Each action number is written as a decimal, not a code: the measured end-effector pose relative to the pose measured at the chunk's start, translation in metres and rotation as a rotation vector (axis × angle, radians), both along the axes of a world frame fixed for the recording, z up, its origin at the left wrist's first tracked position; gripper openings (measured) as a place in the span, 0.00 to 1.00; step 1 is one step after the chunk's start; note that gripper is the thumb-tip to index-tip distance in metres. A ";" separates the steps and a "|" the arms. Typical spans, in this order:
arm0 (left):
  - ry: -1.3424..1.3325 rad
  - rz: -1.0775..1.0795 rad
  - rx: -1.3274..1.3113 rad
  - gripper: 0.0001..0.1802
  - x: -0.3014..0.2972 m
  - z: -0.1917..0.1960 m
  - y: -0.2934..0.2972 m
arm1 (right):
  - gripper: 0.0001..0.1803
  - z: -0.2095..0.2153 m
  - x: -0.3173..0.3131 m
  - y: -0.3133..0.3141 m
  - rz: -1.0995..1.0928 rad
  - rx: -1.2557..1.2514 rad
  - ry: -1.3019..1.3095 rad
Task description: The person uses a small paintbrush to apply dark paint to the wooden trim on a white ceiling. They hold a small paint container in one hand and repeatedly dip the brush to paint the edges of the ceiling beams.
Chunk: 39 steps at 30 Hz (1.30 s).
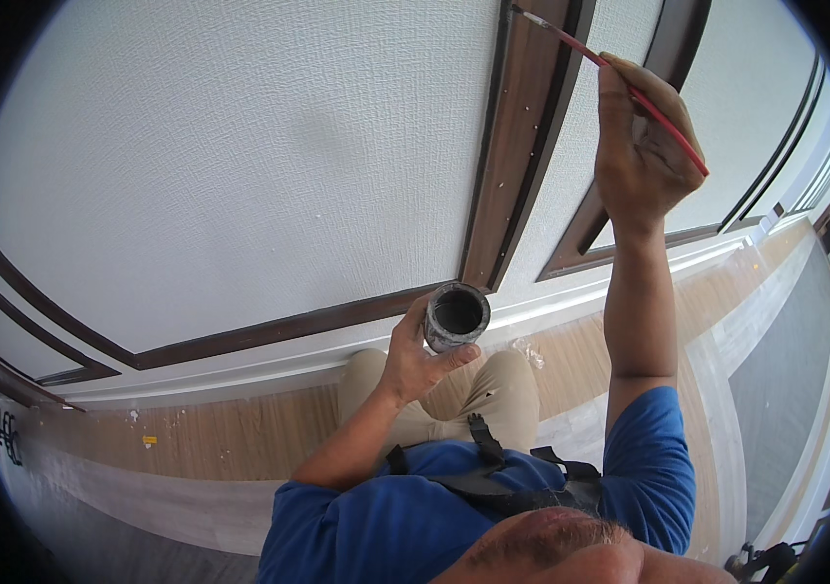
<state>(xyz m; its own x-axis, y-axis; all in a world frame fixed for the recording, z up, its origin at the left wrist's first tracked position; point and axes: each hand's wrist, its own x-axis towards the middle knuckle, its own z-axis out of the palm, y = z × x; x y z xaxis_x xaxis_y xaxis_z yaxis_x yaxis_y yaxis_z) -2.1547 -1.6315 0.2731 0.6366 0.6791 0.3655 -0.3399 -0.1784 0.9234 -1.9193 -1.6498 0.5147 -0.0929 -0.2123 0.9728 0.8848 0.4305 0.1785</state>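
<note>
My left hand is wrapped round a small cup with a stained, greyish rim and dark contents, held upright above my knees. Raised at the upper right, my right hand grips a thin paintbrush with a red handle. Its dark bristle tip points up and left and meets the left edge of a brown wood trim strip on the wall. Small white dots run along that strip, and a darker line follows its left edge. Whether the bristles press on the wood, I cannot tell.
White textured wall panels flank the strip. A brown lower trim and a white baseboard run below. The wood-look floor has white specks and a small yellow tag. Crumpled clear plastic lies beside my knee.
</note>
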 end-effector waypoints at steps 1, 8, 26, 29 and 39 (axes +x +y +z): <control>0.004 0.001 0.001 0.42 0.000 0.002 -0.001 | 0.07 0.000 0.001 0.000 -0.013 0.000 -0.026; 0.004 -0.002 -0.004 0.42 0.000 0.002 0.000 | 0.07 -0.003 0.000 -0.002 0.036 -0.012 0.052; 0.000 -0.012 -0.033 0.42 -0.001 0.006 -0.003 | 0.07 -0.005 0.005 0.002 0.009 0.000 0.029; -0.013 -0.010 -0.044 0.42 0.000 0.002 -0.001 | 0.07 -0.004 0.006 0.001 0.034 0.020 0.048; -0.008 -0.005 -0.023 0.44 -0.002 0.002 -0.002 | 0.06 -0.007 0.007 0.001 0.015 0.051 0.071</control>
